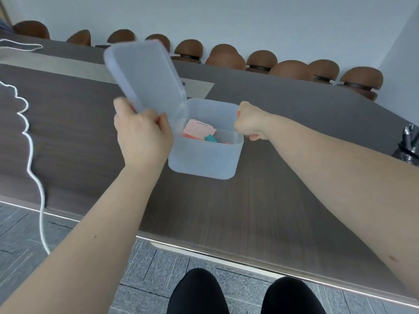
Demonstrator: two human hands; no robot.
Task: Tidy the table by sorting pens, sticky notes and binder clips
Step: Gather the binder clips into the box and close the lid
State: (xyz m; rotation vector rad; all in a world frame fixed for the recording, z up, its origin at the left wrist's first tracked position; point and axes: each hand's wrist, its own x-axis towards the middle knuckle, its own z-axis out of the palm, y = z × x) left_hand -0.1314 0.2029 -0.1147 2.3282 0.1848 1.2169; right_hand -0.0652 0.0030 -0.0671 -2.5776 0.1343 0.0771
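A translucent plastic box (204, 159) stands on the dark wooden table (249, 211). Inside lie pink sticky notes (198, 130) and a teal binder clip (210, 138). My left hand (140, 134) grips the box's translucent lid (145, 73) by its lower edge, holding it tilted above the box's left rim. My right hand (249, 122) is a closed fist at the box's right rim; whether it holds the rim or something small, I cannot tell. A black mesh pen holder (408, 146) with dark pens stands at the far right edge.
A white cable (29, 141) snakes down the table's left side and hangs over the near edge. A row of brown chair backs (226, 56) lines the far side against the wall. My dark-clad knees (244, 295) are just below the near edge.
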